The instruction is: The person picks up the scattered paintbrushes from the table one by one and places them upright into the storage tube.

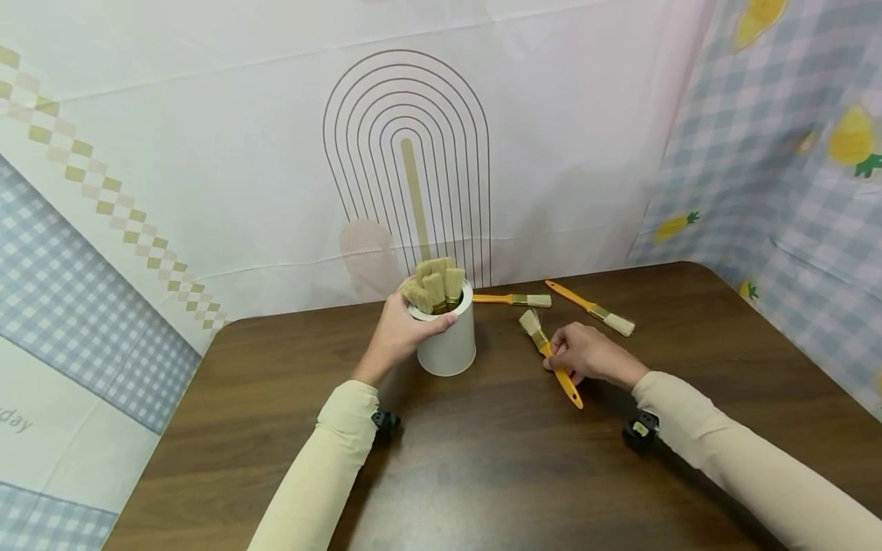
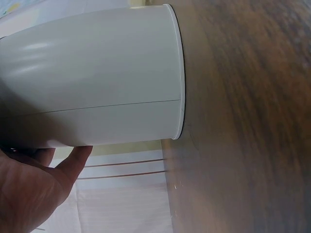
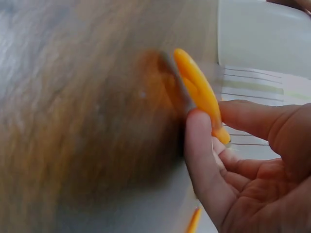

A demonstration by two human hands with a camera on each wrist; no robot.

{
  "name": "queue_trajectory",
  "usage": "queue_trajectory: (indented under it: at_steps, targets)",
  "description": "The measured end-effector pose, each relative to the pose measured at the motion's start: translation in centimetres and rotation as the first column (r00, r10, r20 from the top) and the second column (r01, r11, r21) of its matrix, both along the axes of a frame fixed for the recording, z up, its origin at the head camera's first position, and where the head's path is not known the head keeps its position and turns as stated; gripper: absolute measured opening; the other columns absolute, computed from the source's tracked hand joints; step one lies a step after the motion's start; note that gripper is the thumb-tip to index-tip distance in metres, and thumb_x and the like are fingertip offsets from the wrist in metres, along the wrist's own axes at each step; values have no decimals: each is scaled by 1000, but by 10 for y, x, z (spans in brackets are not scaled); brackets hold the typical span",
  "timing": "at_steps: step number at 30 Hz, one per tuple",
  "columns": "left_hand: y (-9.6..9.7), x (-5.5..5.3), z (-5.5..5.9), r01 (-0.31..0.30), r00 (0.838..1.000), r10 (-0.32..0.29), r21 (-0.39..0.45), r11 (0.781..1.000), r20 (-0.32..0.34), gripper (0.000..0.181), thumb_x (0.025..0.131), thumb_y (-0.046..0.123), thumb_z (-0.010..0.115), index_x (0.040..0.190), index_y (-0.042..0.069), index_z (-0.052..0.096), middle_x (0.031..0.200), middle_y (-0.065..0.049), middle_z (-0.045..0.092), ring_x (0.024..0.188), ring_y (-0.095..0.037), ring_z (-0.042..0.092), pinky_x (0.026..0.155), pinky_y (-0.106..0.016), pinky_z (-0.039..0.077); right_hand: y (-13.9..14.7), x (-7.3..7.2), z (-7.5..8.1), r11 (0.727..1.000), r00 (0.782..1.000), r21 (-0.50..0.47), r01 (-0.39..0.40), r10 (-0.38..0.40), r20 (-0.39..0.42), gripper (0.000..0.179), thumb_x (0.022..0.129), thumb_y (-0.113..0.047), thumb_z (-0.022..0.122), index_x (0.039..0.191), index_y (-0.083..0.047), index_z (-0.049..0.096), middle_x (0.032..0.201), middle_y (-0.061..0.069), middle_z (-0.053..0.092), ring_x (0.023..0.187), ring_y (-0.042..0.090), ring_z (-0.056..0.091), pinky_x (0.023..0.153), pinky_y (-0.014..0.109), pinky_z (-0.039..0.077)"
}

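Observation:
A light grey cylindrical can point(image 1: 446, 348) stands upright on the table, with several paintbrushes point(image 1: 434, 287) in it, bristles up. My left hand point(image 1: 398, 330) grips the can near its rim, thumb over the near side. In the left wrist view the can's wall point(image 2: 107, 73) fills the upper left, and part of the hand point(image 2: 34, 194) shows beneath it. To the right of the can, my right hand point(image 1: 591, 353) pinches a paintbrush by its orange handle point(image 1: 568, 389), bristles pointing away from me. The right wrist view shows that handle point(image 3: 199, 82) between thumb and fingers.
Behind the right hand lie two more orange-handled paintbrushes, one point(image 1: 530, 300) beside the can and one point(image 1: 586, 304) farther right. The dark wooden table point(image 1: 441, 474) meets a hanging white cloth point(image 1: 572, 153) at its back edge.

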State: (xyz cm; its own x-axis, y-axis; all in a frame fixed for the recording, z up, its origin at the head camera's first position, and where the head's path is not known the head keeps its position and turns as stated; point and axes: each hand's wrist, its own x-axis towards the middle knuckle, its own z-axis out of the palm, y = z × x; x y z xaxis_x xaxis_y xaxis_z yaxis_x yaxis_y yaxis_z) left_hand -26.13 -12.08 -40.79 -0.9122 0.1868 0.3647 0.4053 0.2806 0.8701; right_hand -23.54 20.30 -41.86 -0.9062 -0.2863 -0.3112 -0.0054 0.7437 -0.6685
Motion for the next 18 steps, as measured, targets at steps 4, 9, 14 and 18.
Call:
queue_trajectory:
  at_steps: [4,9,14,18]
  targets:
    - [0,1,0,-6,1000,6,-10,1000,4,68,78,21,93,139,10,62,121,-9,69,110,-21,63,99,-40,51,4,0,1,987,999,-158,15,-7,48,16,102,-12,69,105,2,60,95,11,72,73,18,65,64,35,62]
    - [-1,0,-1,-5,1000,5,-9,1000,-1,68,79,23,92,138,11,62,122,-6,69,110,-19,64,98,-39,52,4,3,12,953,998,-300,48,-36,47,23,104,-12,67,115,4,57,109,20,72,79,19,69,68,38,64]
    - [0,-1,-1,5,1000,-5,2,1000,-19,69,78,24,92,138,10,62,124,-7,69,111,-19,64,98,-39,54,0,8,34,912,997,-406,59,-74,-21,36,107,-16,64,131,8,54,122,26,64,92,22,71,73,38,65]
    - [0,-1,-1,3,1000,-3,0,1000,-23,69,77,23,93,137,9,63,124,-7,69,111,-18,65,97,-37,54,-7,11,55,882,990,-469,55,-110,-90,41,109,-18,61,138,10,53,126,27,60,100,24,69,78,39,64]
